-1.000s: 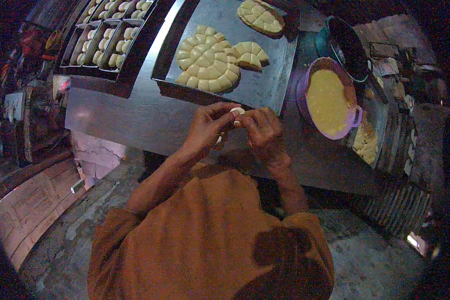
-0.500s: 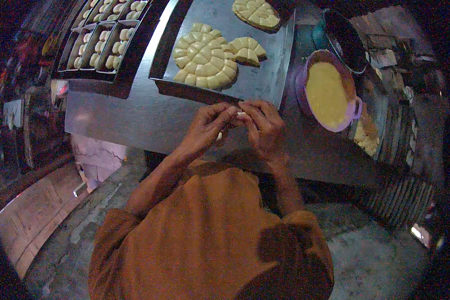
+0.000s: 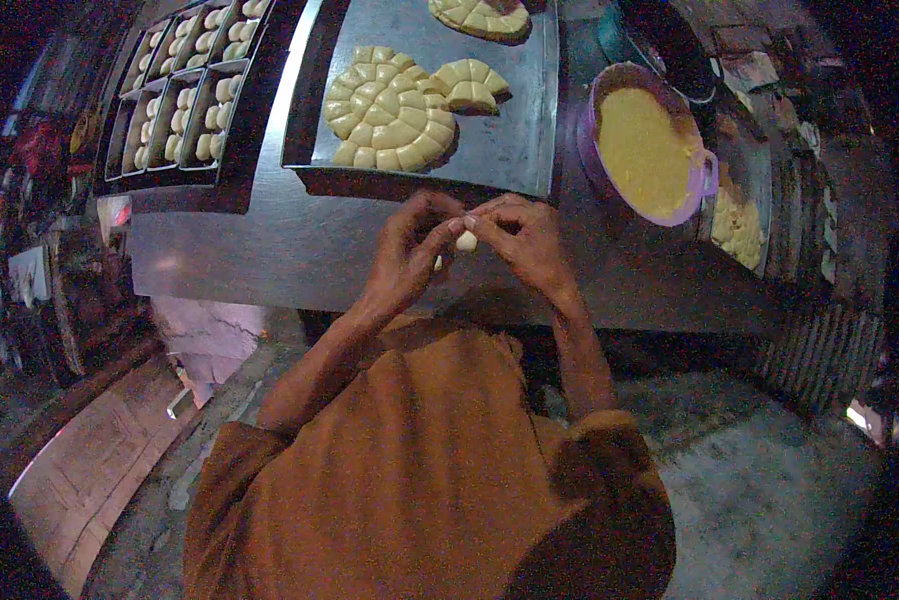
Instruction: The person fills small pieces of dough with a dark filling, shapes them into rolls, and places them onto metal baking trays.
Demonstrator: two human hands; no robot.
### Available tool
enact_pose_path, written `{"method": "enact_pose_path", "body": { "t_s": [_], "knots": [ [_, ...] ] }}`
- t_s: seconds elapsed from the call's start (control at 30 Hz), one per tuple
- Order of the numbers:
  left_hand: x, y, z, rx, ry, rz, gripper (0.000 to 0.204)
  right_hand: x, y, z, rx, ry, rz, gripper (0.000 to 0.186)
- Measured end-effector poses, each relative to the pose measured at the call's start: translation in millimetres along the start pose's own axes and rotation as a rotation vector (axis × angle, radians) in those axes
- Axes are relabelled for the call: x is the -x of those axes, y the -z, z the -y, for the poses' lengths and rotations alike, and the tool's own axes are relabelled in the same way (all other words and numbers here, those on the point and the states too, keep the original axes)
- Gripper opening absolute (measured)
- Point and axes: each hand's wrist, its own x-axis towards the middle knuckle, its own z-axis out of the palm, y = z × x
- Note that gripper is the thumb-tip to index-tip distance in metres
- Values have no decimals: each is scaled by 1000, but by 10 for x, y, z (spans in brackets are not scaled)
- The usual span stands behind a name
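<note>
1. I see the table [image 3: 240, 245] running across the view, beyond the person's body.
2. On it, the tray [image 3: 510, 130] sits ahead of both hands.
3. Left of that I have tins [image 3: 200, 115] with dough balls in rows.
4. To the right stands a purple tub [image 3: 587, 140] of yellow mix.
5. Segmented dough [image 3: 390, 115] lies in the tray.
6. The left hand [image 3: 410, 245] is curled, thumb and finger pinched on the bit.
7. The right hand [image 3: 530, 245] pinches it too, almost closed.
8. The bit [image 3: 467, 241], pale dough, hangs between their fingertips above the table.
</note>
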Motion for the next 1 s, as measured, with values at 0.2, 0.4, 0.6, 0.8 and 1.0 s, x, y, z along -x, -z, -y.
{"method": "enact_pose_path", "body": {
  "t_s": [0.2, 0.4, 0.6, 0.8, 1.0],
  "knots": [
    [-80, 27, -204, 96, -63, 69, 51, -76, -146, -105, -107, -145, -89, 21],
    [-132, 76, -407, 91, -45, 225, 63, -90, -195, -127, -340, -81, -110, 41],
    [-220, 145, -216, 224, -164, 133, 63, 184, -224, -456, 301, 80, -146, 32],
    [-227, 772, -49, 68, -138, -140, 39, 504, -802, -976, 522, 243, -330, 31],
    [-102, 1154, 73, -3, -93, -253, 26, 567, -1008, -1060, 498, 187, -406, 33]
  ]
}}
